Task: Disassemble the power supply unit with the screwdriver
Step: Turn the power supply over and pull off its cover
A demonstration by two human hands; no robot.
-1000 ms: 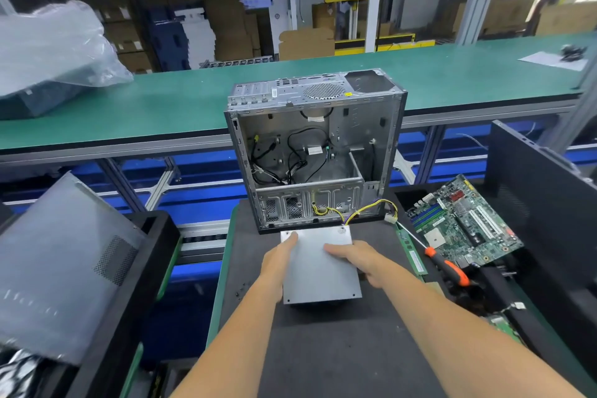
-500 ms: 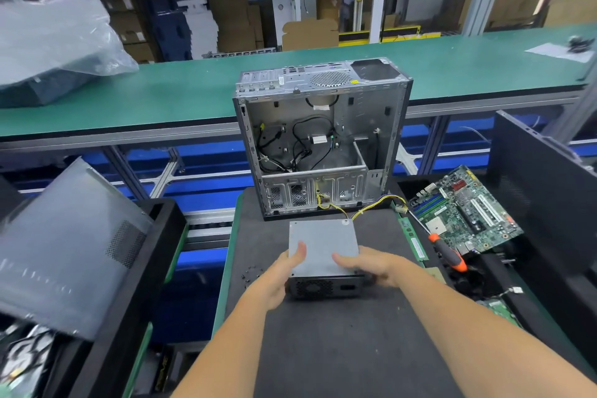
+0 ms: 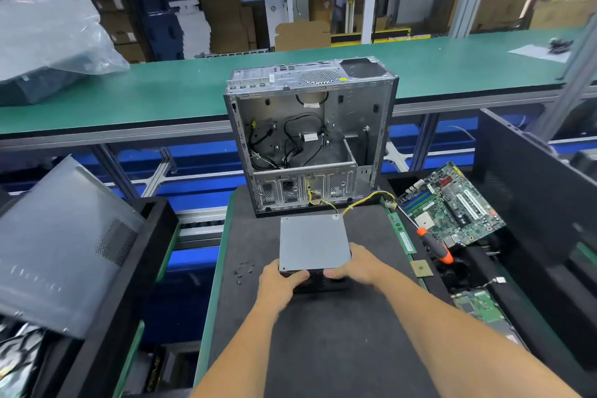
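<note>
Drawn nearer across the black-matted desk [image 3: 323, 349] within the last second: the flat grey sheet-metal power supply box [image 3: 313, 242], which a second earlier lay right against the foot of the open grey steel computer case [image 3: 310, 139] and by now sat clear of it, dark vented end turned toward the wearer. Still tethered, though, by the yellow-and-black cable bundle [image 3: 361, 202] running from its far corner back toward the case, connector lying loose to the right. Held at the near edge by both hands: left hand [image 3: 279, 284] wrapped around the near left corner, right hand [image 3: 358, 263] curled over the near right corner, each grip closed on the box. Nothing in either hand besides. Left untouched on the desk's right edge, near the green motherboard [image 3: 452, 207]: the orange-and-black-handled screwdriver [image 3: 433, 247]. Scattered just left of the box: a few small dark screws [image 3: 243, 270]. Judged from this: unit out of the chassis, cover not yet opened, screwdriver needed next.
</note>
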